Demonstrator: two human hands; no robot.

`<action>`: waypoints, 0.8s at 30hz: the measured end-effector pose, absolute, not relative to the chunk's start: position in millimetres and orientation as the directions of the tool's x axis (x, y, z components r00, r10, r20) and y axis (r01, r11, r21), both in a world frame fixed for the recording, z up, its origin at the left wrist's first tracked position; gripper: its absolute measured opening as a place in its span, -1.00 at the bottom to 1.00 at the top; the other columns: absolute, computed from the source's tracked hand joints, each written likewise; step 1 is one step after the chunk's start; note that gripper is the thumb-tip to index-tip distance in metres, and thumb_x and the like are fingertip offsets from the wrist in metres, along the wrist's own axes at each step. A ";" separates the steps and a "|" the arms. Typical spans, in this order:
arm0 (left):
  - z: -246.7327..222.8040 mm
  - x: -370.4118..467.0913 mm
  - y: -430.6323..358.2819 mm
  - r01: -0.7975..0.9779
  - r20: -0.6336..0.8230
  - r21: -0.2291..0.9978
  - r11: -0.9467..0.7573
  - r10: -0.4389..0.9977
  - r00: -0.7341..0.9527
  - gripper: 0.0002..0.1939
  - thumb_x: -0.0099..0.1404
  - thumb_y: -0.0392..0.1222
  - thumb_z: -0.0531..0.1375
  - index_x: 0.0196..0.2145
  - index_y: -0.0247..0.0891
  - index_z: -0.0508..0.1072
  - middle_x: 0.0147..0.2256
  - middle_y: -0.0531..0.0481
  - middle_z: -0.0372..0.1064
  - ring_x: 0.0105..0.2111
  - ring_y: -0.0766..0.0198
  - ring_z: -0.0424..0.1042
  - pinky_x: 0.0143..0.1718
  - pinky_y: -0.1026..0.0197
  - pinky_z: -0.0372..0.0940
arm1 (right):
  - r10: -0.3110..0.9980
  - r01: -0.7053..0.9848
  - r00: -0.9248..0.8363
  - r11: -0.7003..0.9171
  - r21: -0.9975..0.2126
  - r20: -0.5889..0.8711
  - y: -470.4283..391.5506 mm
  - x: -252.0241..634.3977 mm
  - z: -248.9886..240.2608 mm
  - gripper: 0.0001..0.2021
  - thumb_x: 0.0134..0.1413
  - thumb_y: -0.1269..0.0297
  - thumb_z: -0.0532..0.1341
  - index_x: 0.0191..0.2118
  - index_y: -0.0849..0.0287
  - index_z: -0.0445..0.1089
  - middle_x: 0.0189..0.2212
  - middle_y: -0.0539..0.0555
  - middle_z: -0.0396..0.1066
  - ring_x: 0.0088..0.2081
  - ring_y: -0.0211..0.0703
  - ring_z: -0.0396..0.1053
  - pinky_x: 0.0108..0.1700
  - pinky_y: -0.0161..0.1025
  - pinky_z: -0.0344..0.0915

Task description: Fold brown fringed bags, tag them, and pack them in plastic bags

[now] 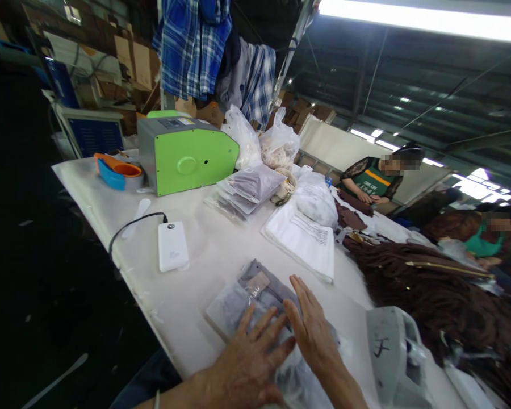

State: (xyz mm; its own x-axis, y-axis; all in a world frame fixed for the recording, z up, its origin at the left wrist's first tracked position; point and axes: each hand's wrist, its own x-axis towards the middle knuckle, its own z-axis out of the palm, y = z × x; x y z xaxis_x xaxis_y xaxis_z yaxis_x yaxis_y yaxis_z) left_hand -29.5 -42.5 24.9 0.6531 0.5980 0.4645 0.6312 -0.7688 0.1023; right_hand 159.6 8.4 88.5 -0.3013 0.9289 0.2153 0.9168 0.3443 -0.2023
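A grey folded garment in a clear plastic bag (234, 301) lies on the white table near its front edge, with a brown tag (258, 285) showing at its upper part. My left hand (253, 355) rests on the bag, fingers spread. Along the bag's right side is my right hand (313, 326), fingers stretched out, touching the plastic and holding nothing. Both forearms and hands cover much of the lower part of the bag.
Beyond the bag are a white power bank (172, 247), a green machine (193, 162), stacked bagged garments (253, 184) and white printed sheets (302, 238). A grey device (392, 352) stands right, near brown fabric (426, 284). Two people work farther back.
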 end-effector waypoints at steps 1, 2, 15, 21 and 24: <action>29.2 -36.1 -36.0 0.669 0.466 0.105 -0.736 0.630 0.621 -0.08 0.24 0.34 0.13 0.36 -0.16 -0.09 0.35 -0.22 -0.10 0.33 -0.15 -0.12 0.27 -0.32 -0.26 | 0.926 0.918 -0.293 0.343 -0.201 0.239 -3.2 169.1 76.5 -0.42 0.35 0.03 -0.12 0.36 0.20 -0.07 0.35 0.18 -0.02 0.36 0.04 -0.10 0.34 0.12 -0.06; 31.1 -43.3 -28.3 0.710 0.464 0.104 -0.697 0.665 0.585 -0.11 0.26 0.33 0.10 0.36 -0.18 -0.06 0.35 -0.21 -0.10 0.34 -0.12 -0.15 0.29 -0.28 -0.26 | 0.926 0.924 -0.285 0.334 -0.188 0.247 -11.8 176.8 65.1 -0.39 0.35 0.02 -0.10 0.38 0.22 -0.12 0.37 0.17 -0.08 0.38 0.06 -0.17 0.36 0.16 -0.13; 18.6 -81.8 14.9 0.791 0.140 0.252 -0.557 0.830 0.539 -0.21 0.36 0.35 -0.12 0.36 -0.17 -0.09 0.35 -0.22 -0.12 0.34 -0.03 -0.10 0.29 -0.20 -0.12 | 0.949 0.931 -0.256 0.293 -0.217 0.184 -14.9 189.0 16.2 -0.32 0.32 -0.05 -0.05 0.39 0.26 -0.15 0.38 0.15 -0.16 0.39 0.02 -0.29 0.38 0.17 -0.25; 41.3 -108.0 23.6 0.723 0.077 0.635 -0.272 0.954 0.291 -0.33 0.40 0.10 -0.04 0.32 -0.33 0.04 0.30 -0.29 0.03 0.24 0.00 0.14 0.20 0.03 0.14 | 0.902 0.898 -0.247 0.350 -0.266 0.354 -30.0 191.4 41.3 -0.32 0.32 0.05 0.01 0.40 0.22 -0.24 0.38 0.18 -0.15 0.38 0.09 -0.22 0.35 0.27 -0.15; 55.1 -113.6 23.0 0.751 -0.102 0.655 -0.086 0.974 0.200 -0.42 0.34 0.01 0.01 0.22 -0.31 0.17 0.12 -0.24 0.31 0.07 0.05 0.36 0.09 0.07 0.23 | 0.813 0.854 -0.362 0.485 -0.187 0.455 -48.1 173.3 54.5 -0.29 0.26 0.10 0.12 0.40 0.16 -0.19 0.36 0.15 -0.06 0.36 0.12 -0.12 0.34 0.20 -0.05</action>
State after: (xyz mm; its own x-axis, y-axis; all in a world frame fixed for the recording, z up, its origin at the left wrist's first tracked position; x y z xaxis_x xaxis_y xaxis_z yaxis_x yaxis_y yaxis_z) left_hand -113.6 23.0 55.1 0.2002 0.9745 -0.1017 0.7510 -0.0860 0.6547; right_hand 173.3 -48.1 54.5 -0.3619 0.8135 0.4553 0.8543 0.4849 -0.1872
